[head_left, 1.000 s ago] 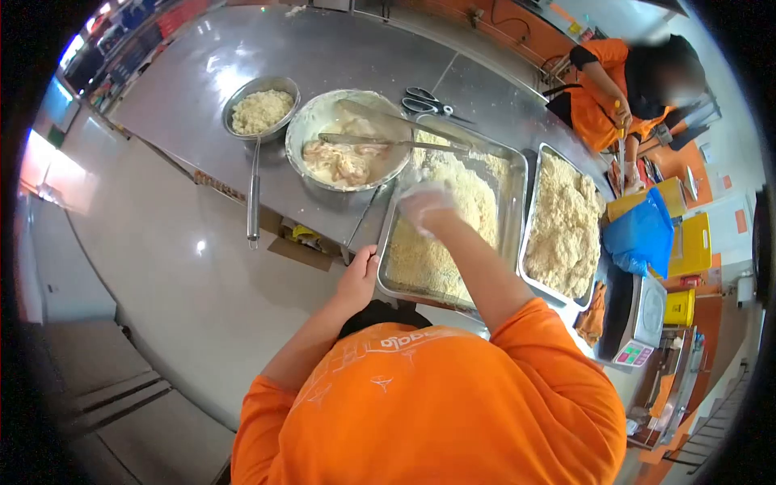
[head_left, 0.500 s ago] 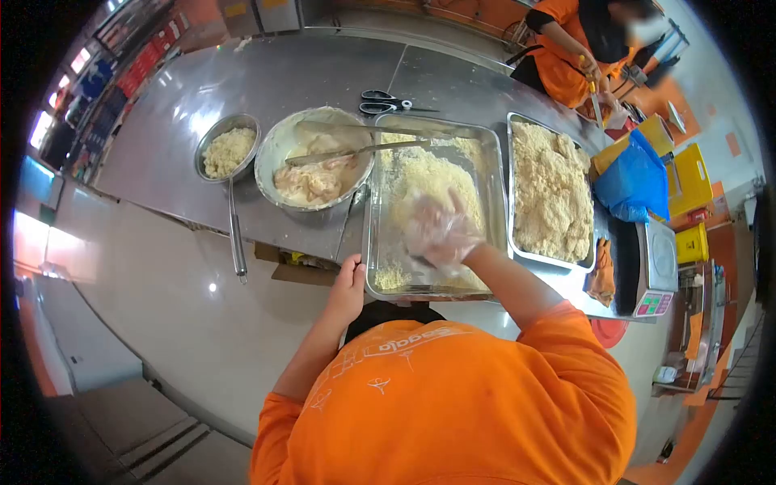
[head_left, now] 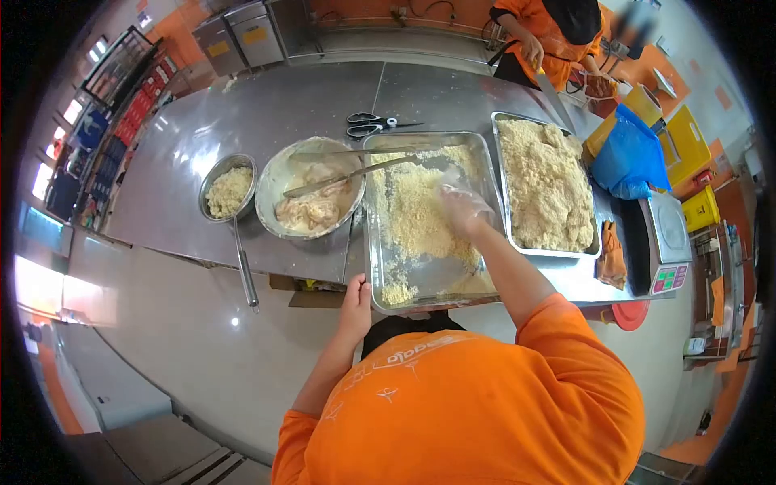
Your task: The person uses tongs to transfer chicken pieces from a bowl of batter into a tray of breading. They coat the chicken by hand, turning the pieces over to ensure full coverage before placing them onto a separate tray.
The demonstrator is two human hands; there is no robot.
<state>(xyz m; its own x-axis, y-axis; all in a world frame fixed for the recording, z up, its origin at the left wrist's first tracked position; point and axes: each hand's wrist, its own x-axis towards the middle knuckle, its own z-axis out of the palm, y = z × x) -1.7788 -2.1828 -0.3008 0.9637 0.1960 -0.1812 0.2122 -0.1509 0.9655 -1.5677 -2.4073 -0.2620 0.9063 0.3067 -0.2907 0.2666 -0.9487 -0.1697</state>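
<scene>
Stainless-steel worktop (head_left: 307, 89) is stretching across a tiled kitchen, its outer surroundings curving into the dark rim of the view. At the upper right, a co-worker (head_left: 554, 48) in orange is holding a knife (head_left: 554, 101), the face hidden and the food beyond hard to make out. Front and center, the right hand (head_left: 462, 204), in a clear glove, is reaching over pale crumbs (head_left: 412, 214) in a metal tray (head_left: 428, 279); its fingers are blurring, so how far open they are and whether they are gripping anything cannot be told. The bare left hand (head_left: 356, 305) is resting at the tray's near left corner, its fingers partly hidden and their closure unclear. Tongs (head_left: 347, 176) are spanning the tray and a bowl (head_left: 271, 218) of coated, raw-looking pieces. Farther left, a round pan (head_left: 204, 190) is holding more crumbs, its handle jutting past the edge. Scissors (head_left: 376, 124) are lying behind the bowl. A second, heaped tray (head_left: 550, 253) is sitting at right, near a blue bag (head_left: 626, 153) whose contents are hidden.
</scene>
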